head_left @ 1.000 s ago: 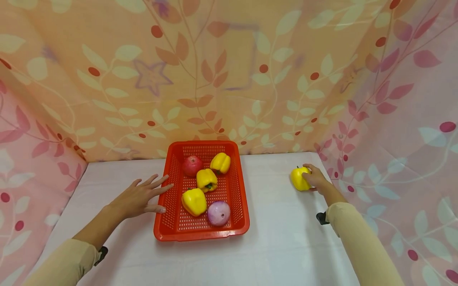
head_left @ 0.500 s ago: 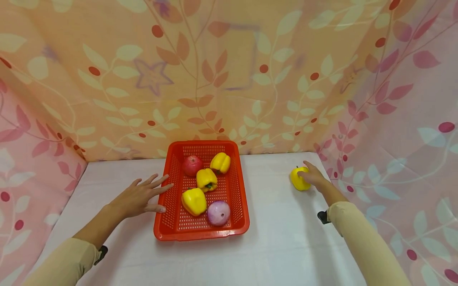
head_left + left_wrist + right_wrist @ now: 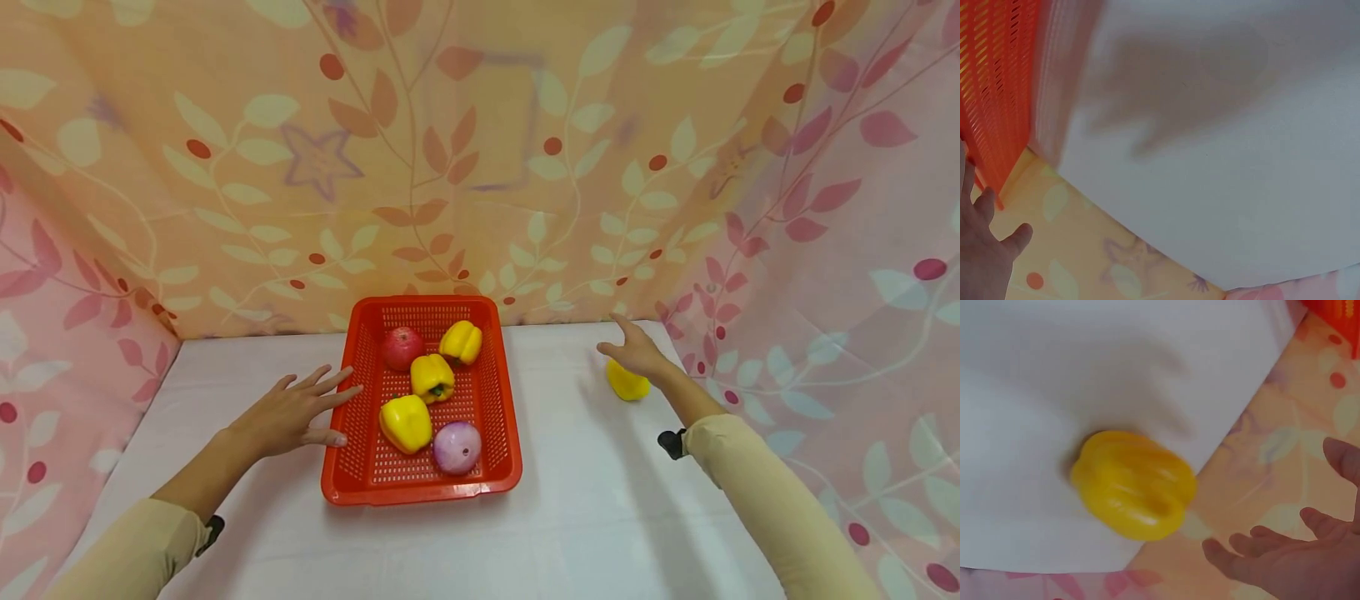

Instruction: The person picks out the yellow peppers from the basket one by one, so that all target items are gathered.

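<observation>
A yellow bell pepper [image 3: 628, 383] lies on the white table at the right. My right hand [image 3: 636, 348] hovers above it with fingers spread, partly covering it in the head view. In the right wrist view the whole pepper [image 3: 1135, 485] shows on the cloth, apart from the fingers. My left hand [image 3: 288, 414] is spread over the left rim of a red plastic basket [image 3: 420, 497]. Inside the basket are a red pomegranate-like fruit [image 3: 403, 347], three yellow bell peppers [image 3: 406, 423] and a purple onion [image 3: 457, 447].
The white table [image 3: 562, 533] ends at a floral curtain [image 3: 450, 167] behind. More floral cloth [image 3: 862, 317] hangs at the right side and another at the left. The basket's perforated wall [image 3: 999, 75] stands beside the left hand.
My right hand has let go of the yellow bell pepper and lifted off it, moving up and slightly left with fingers opening. The left hand and the basket stay in place.
</observation>
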Motion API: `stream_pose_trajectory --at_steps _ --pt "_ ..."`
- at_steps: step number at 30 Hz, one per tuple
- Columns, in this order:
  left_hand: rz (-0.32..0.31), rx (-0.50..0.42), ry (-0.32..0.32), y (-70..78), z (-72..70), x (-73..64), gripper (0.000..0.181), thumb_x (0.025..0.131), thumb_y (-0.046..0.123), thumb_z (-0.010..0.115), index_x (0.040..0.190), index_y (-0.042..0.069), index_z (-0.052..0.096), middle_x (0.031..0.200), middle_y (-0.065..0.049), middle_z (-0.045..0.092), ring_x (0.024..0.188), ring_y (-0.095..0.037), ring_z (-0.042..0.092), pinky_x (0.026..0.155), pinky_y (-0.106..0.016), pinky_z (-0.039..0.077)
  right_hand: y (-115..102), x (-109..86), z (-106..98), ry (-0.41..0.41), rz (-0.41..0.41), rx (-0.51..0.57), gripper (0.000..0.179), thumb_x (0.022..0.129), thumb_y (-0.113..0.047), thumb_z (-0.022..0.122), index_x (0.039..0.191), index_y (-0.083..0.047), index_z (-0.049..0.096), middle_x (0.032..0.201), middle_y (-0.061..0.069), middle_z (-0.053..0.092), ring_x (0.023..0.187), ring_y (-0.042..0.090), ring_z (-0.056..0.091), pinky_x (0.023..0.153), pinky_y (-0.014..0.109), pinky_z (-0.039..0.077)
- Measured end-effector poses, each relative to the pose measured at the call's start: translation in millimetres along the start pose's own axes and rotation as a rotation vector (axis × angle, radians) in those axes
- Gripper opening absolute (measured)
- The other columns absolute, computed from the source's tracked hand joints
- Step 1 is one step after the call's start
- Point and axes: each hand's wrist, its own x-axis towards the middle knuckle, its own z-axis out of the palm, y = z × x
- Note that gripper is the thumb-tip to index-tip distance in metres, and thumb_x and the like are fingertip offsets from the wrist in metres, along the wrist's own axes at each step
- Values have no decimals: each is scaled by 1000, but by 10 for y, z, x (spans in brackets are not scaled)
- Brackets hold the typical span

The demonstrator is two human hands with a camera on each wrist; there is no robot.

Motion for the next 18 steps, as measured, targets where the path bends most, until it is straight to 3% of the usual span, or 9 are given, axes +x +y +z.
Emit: stream_pose_trajectory --at_steps 5,9,18 --pt "3 2 1 7 -3 5 78 83 58 71 147 19 51 157 -15 38 142 -48 31 102 -76 29 -279 -40 85 -62 -89 117 83 97 -24 65 160 -11 13 164 21 13 146 50 15 114 68 16" --pt "14 10 8 10 -11 4 77 83 56 72 147 18 51 156 -15 39 142 -48 32 102 -75 30 -486 -62 177 -107 -151 189 85 96 -24 67 160 -12 13 165 18 7 144 53 19 112 66 25" --pt "12 4 6 9 -12 5 77 82 55 73 147 18 52 156 -16 39 141 -48 32 102 -76 29 -938 -130 297 -216 -142 327 90 92 -30 73 161 -21 16 162 22 18 144 45 29 109 62 35"
